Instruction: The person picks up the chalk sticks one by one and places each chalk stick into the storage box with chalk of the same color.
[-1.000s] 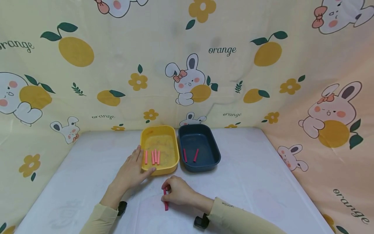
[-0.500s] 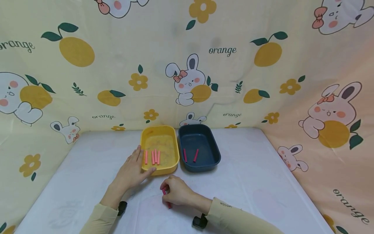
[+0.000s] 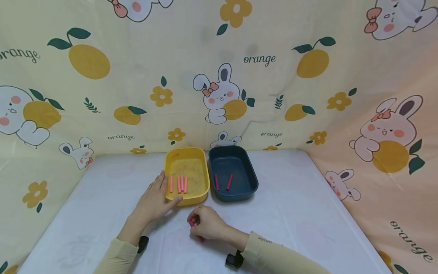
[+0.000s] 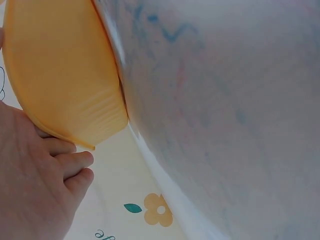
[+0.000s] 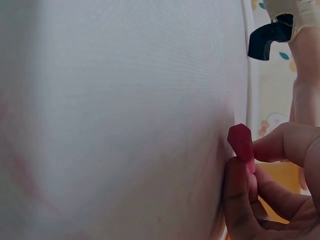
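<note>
A yellow tray [image 3: 187,161] holds several light pink sticks [image 3: 171,184] near its front. My left hand [image 3: 154,199] rests along the left side of this tray, fingers extended and thumb at the front rim. Between thumb and fingers, my right hand [image 3: 209,224] pinches a dark pink hexagonal stick [image 5: 241,141], low over the table just in front of the trays. The stick lies slanted, and the fingers hide its middle. To the right of the yellow tray stands a dark blue tray [image 3: 236,155] with two dark pink sticks [image 3: 229,182] inside.
The table has a white cover [image 3: 291,217] with faint coloured marks. A patterned cloth [image 3: 154,76] rises behind the trays and along both sides. Black wrist cameras [image 3: 234,260] sit under the sleeves.
The pinched stick has turned in my right hand: its lower end has swung right, under the hand, and less of it shows. My left hand and both trays have stayed still.
</note>
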Motion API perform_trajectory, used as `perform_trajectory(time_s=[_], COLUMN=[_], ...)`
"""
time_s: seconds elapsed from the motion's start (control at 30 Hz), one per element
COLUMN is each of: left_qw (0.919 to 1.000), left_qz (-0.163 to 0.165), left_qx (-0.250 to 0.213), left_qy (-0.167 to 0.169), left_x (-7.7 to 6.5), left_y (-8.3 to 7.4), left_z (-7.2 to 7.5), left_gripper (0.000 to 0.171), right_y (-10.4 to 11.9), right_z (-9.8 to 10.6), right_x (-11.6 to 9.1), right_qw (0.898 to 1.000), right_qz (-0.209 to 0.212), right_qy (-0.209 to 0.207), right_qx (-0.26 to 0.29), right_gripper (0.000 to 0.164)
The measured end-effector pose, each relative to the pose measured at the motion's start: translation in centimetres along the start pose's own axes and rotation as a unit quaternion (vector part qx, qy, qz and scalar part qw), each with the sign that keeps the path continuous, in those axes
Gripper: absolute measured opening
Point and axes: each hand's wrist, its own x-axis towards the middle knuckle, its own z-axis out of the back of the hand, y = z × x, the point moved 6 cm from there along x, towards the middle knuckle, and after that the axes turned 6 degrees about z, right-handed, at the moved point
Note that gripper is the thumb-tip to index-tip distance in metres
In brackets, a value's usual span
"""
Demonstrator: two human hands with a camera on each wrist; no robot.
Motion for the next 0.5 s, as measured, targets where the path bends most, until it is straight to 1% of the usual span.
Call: perform_trajectory(time_s=[0.17, 0.3, 0.5], left_qw=[1.0000, 1.0000, 1.0000], left_qz=[0.002, 0.006, -0.004], left_qx=[0.000, -0.003, -0.001], left_qy=[0.000, 0.003, -0.005], left_x=[-0.04, -0.01, -0.10], left_y=[-0.04, -0.04, -0.12], left_z=[0.00, -0.03, 0.01], left_gripper=[0.110, 0.110, 0.108], right_y=[-0.41, -0.61, -0.80], right_z=[-0.06, 0.07, 0.66], right_x=[-0.11, -0.28, -0.64], right_qw=[0.999, 0.997, 0.990], right_qz=[-0.008, -0.005, -0.002], right_qy=[-0.001, -0.003, -0.024], right_qx=[0.039, 0.074, 0.141], right_gripper=[0.018, 0.019, 0.022])
